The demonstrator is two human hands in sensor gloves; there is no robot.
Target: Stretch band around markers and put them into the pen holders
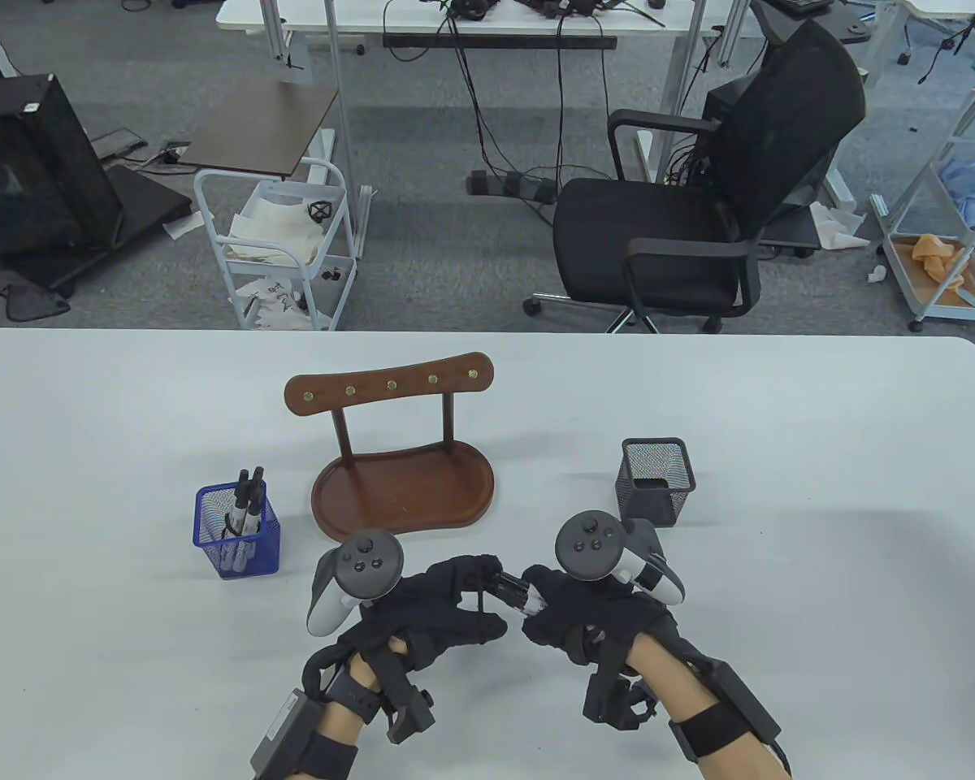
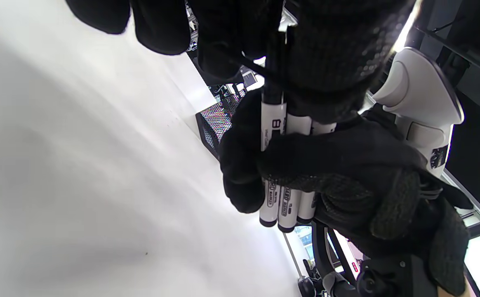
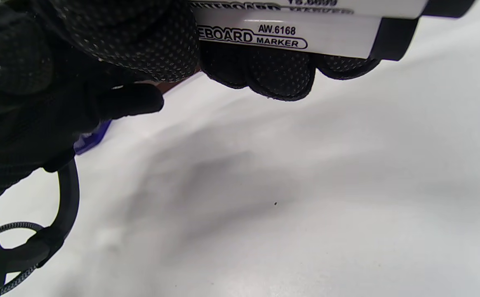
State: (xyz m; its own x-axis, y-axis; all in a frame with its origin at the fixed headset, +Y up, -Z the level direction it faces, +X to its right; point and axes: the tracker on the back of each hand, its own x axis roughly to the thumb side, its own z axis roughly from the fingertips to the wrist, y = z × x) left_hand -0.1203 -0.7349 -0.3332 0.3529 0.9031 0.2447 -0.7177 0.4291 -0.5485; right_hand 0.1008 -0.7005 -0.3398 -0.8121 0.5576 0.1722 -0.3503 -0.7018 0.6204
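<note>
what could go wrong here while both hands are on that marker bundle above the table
The right hand grips the markers only around their middle, so one could slide out of the loose bundle. The thin black band at the left hand fingers could snap off the cap ends. The black mesh holder looks narrow, so a splayed bundle might catch its rim.

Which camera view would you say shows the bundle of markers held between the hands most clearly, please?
The left wrist view: the markers show as three white barrels side by side. The right wrist view catches only label strips at its top edge; the table view shows a short stub between the hands.
</note>
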